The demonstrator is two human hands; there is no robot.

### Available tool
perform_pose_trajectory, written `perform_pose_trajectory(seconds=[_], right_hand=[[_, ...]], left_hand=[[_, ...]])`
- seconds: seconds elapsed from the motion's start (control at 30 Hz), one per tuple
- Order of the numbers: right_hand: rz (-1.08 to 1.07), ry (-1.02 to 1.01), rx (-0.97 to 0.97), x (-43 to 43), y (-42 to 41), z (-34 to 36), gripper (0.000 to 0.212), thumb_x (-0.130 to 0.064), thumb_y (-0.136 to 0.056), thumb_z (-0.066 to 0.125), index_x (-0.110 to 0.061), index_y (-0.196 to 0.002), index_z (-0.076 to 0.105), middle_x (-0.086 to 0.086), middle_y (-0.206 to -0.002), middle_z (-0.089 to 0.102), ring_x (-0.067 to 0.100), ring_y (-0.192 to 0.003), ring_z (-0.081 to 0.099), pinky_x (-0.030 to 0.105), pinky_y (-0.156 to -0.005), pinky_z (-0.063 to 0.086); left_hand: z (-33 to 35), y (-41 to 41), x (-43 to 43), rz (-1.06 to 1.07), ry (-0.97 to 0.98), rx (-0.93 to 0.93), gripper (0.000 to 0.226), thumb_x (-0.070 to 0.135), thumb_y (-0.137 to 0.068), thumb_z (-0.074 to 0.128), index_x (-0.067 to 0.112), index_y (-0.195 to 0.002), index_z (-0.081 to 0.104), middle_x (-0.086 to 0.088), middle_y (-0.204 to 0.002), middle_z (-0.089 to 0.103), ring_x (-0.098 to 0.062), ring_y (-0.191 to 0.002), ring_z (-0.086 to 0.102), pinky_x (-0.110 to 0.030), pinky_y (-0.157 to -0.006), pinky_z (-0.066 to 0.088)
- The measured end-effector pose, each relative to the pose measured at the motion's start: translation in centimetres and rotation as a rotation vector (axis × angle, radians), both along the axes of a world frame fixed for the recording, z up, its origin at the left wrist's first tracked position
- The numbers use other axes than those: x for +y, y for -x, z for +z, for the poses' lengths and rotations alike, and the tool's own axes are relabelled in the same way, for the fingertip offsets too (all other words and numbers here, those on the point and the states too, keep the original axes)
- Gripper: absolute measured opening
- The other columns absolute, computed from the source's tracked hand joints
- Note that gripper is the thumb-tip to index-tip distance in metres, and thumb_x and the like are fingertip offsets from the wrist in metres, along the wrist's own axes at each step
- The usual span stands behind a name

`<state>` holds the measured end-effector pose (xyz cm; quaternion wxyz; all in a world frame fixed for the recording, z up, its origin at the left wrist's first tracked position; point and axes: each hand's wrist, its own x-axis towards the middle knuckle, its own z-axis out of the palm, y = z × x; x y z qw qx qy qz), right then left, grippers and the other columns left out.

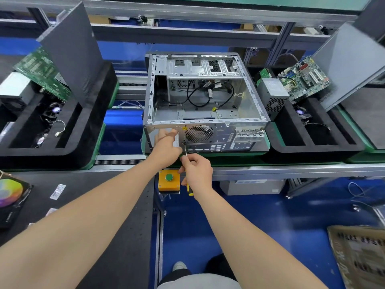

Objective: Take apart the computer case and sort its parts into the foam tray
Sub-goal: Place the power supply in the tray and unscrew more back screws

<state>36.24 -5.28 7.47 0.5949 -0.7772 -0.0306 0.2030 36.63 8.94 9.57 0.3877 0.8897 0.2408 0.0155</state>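
Observation:
An open silver computer case lies on its side on the conveyor, with its rear panel facing me and loose black cables inside. My left hand presses against the left part of the rear panel, fingers spread on the metal. My right hand grips a screwdriver with a yellow and black handle. Its tip sits at the rear panel just below the round fan grille.
A black foam tray on the left holds a green board, a power supply, a fan and a dark side panel. Another foam tray on the right holds a motherboard, a power supply and a panel. A yellow box with a green button sits under the conveyor edge.

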Motion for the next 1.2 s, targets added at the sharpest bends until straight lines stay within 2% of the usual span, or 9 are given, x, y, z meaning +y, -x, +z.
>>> perform_pose_trajectory(seconds=[0.07,0.13,0.3,0.47,0.53,0.6,0.73,0.9,1.2], right_hand=[[-0.024,0.064,-0.052,0.2,0.1,-0.1,0.018,-0.034,-0.105,0.061,-0.027,-0.093,0.072,-0.005,-0.066,0.075,0.024,-0.057,0.069,0.038,-0.065,0.06],[-0.051,0.101,-0.071,0.3,0.0,-0.1,0.016,-0.035,-0.103,0.063,-0.032,-0.089,0.07,-0.008,-0.064,0.074,0.025,-0.07,0.073,0.047,-0.076,0.062],[-0.087,0.114,-0.048,0.7,0.0,0.1,0.016,-0.034,-0.103,0.065,-0.028,-0.089,0.072,-0.007,-0.063,0.074,0.022,-0.063,0.073,0.052,-0.076,0.063],[-0.096,0.148,-0.027,0.7,0.0,0.5,0.017,-0.037,-0.1,0.068,-0.028,-0.087,0.074,-0.008,-0.062,0.074,0.027,-0.088,0.073,0.053,-0.078,0.063],[-0.101,0.153,-0.019,0.6,0.0,0.5,0.017,-0.038,-0.1,0.069,-0.029,-0.085,0.074,-0.009,-0.062,0.074,0.026,-0.085,0.074,0.052,-0.077,0.063],[-0.11,0.158,-0.012,0.6,-0.1,0.6,0.017,-0.038,-0.099,0.071,-0.03,-0.084,0.074,-0.01,-0.062,0.073,0.022,-0.077,0.074,0.052,-0.075,0.064],[-0.113,0.182,0.001,0.5,-0.1,0.7,0.014,-0.038,-0.098,0.073,-0.028,-0.089,0.077,-0.008,-0.064,0.074,0.025,-0.078,0.075,0.051,-0.075,0.064],[-0.105,0.192,0.019,0.4,-0.2,0.9,0.017,-0.041,-0.096,0.074,-0.026,-0.098,0.079,-0.005,-0.081,0.077,0.026,-0.087,0.074,0.051,-0.077,0.064],[-0.068,0.203,-0.007,0.0,-0.3,0.7,0.014,-0.04,-0.097,0.072,-0.028,-0.099,0.079,-0.007,-0.082,0.076,0.023,-0.086,0.074,0.051,-0.076,0.064]], left_hand=[[0.7,-0.1,-0.3,0.004,0.171,0.016,0.055,0.013,-0.089,0.058,0.024,-0.141,0.043,-0.012,-0.102,0.06,-0.025,-0.095,0.062,-0.031,-0.07,0.05],[1.4,-0.2,-0.5,0.052,0.331,0.025,0.056,0.014,-0.09,0.055,0.024,-0.143,0.04,-0.01,-0.09,0.067,-0.021,-0.08,0.07,-0.034,-0.066,0.059],[2.1,-0.4,-1.1,0.181,0.517,0.025,0.064,0.023,-0.099,0.062,0.023,-0.155,0.03,-0.012,-0.109,0.07,-0.022,-0.088,0.073,-0.025,-0.063,0.059],[2.3,-1.0,-2.0,0.295,0.531,0.025,0.056,0.016,-0.099,0.062,0.024,-0.15,0.038,-0.015,-0.125,0.063,-0.032,-0.104,0.068,-0.044,-0.087,0.061],[2.3,-1.2,-2.5,0.343,0.471,0.032,0.057,0.014,-0.098,0.063,0.025,-0.15,0.041,-0.012,-0.131,0.06,-0.031,-0.108,0.065,-0.046,-0.094,0.058],[2.4,-1.3,-3.1,0.394,0.436,0.013,0.057,0.014,-0.097,0.064,0.026,-0.148,0.042,-0.011,-0.134,0.059,-0.03,-0.111,0.063,-0.043,-0.093,0.057],[2.3,-1.3,-4.3,0.532,0.449,-0.053,0.06,0.005,-0.096,0.06,0.031,-0.148,0.046,-0.01,-0.138,0.057,-0.027,-0.104,0.061,-0.029,-0.063,0.052],[2.5,-1.3,-4.8,0.721,0.717,-0.105,0.06,0.002,-0.092,0.055,0.037,-0.141,0.056,-0.008,-0.13,0.062,-0.028,-0.099,0.065,-0.044,-0.085,0.061],[2.0,-0.8,-5.3,0.836,0.919,-0.159,0.044,-0.002,-0.083,0.058,0.028,-0.114,0.061,-0.012,-0.105,0.072,-0.03,-0.097,0.071,-0.055,-0.085,0.06]])
